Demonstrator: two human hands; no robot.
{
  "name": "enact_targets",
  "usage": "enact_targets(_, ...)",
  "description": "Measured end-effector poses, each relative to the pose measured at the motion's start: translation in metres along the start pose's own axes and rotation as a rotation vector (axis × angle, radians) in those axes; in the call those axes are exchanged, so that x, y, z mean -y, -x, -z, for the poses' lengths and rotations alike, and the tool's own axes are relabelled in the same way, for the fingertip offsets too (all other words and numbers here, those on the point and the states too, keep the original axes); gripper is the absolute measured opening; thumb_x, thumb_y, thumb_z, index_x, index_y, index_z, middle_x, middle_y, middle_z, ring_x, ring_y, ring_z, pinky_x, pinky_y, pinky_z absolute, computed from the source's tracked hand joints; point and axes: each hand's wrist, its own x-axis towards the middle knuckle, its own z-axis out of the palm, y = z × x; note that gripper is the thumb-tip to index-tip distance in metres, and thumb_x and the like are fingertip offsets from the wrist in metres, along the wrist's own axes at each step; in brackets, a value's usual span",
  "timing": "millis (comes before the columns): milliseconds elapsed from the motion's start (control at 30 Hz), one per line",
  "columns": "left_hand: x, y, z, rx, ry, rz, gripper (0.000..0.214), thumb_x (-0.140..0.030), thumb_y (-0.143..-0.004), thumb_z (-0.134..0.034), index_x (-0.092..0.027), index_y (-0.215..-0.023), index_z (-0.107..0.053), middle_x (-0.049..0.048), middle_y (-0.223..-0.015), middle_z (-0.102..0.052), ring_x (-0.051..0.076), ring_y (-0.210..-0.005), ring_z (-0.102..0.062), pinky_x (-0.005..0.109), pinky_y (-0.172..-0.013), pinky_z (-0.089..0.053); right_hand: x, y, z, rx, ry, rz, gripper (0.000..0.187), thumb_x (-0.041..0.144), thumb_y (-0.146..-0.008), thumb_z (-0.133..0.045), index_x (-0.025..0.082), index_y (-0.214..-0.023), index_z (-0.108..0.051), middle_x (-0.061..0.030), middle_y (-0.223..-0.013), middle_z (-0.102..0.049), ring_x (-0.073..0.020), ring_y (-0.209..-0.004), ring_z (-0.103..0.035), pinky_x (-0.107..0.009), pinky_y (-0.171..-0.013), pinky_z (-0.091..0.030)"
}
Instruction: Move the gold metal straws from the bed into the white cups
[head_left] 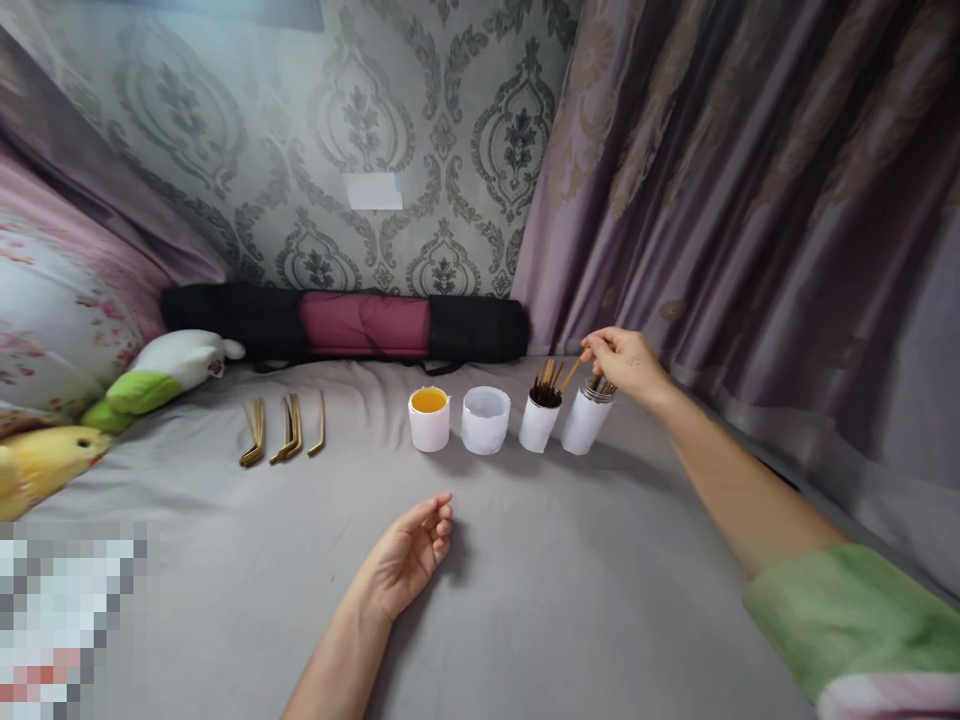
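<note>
Grey sheet, wrinkled. Directly on it: bent gold-coloured rods, three groups, left; four white-wrapped containers in a row; black-and-maroon roll bag, back; white-and-green plush toy, far left.

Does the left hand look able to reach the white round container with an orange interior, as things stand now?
Probably yes: the left hand looks free, its fingers loosely curled, and only grey cloth shows between it and the white round container.
</note>
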Motion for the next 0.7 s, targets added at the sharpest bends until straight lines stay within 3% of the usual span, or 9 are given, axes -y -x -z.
enact_targets(400,0.000,0.000,-0.001,-0.013,-0.006,0.003,0.016,-0.009,-0.076,-0.052,-0.009,-0.092,-0.054,0.0025,-0.069,-0.054,0.006,-0.052,-0.051,0.017,-0.044,-0.043,-0.003,0.001,-0.007,0.127,0.057,0.029,0.020,0.024,-0.080,-0.042,0.016,-0.080,-0.060,-0.0022,-0.072,-0.067,-0.0049,-0.040,-0.051,-0.017,-0.044,-0.039)
enact_targets(700,0.000,0.000,-0.001,-0.003,-0.007,0.001,0.016,-0.009,-0.076,-0.052,-0.009,-0.091,-0.055,0.0026,-0.070,-0.054,0.006,-0.052,-0.051,0.017,-0.044,-0.043,0.006,0.003,-0.012,0.198,0.126,-0.034,0.019,0.023,-0.080,-0.043,0.016,-0.079,-0.061,-0.0020,-0.073,-0.068,-0.0051,-0.039,-0.052,-0.017,-0.043,-0.039)
